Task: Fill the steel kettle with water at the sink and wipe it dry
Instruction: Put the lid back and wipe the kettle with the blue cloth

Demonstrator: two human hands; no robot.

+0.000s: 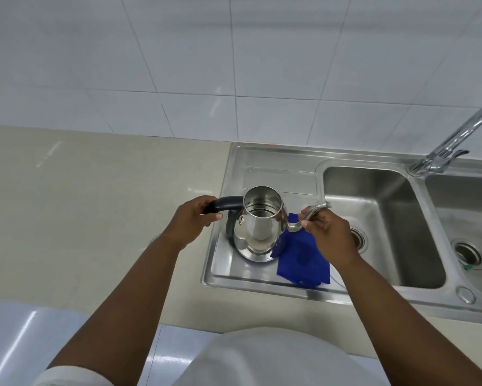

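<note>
The steel kettle (257, 229) stands upright on the sink's drainboard (264, 174), lid off, its inside showing bare metal. My left hand (191, 221) is closed around its black handle (225, 206) on the left. My right hand (327, 232) pinches the thin curved spout (315, 211) on the right. A blue cloth (301, 260) lies flat on the drainboard, just right of the kettle and partly under my right wrist. The tap (457, 140) rises at the far right, no water running.
Two steel basins sit right of the drainboard: the near one (373, 218) and another (468, 218) at the frame's edge, each with a drain. A beige counter (95, 204) stretches to the left. White wall tiles stand behind.
</note>
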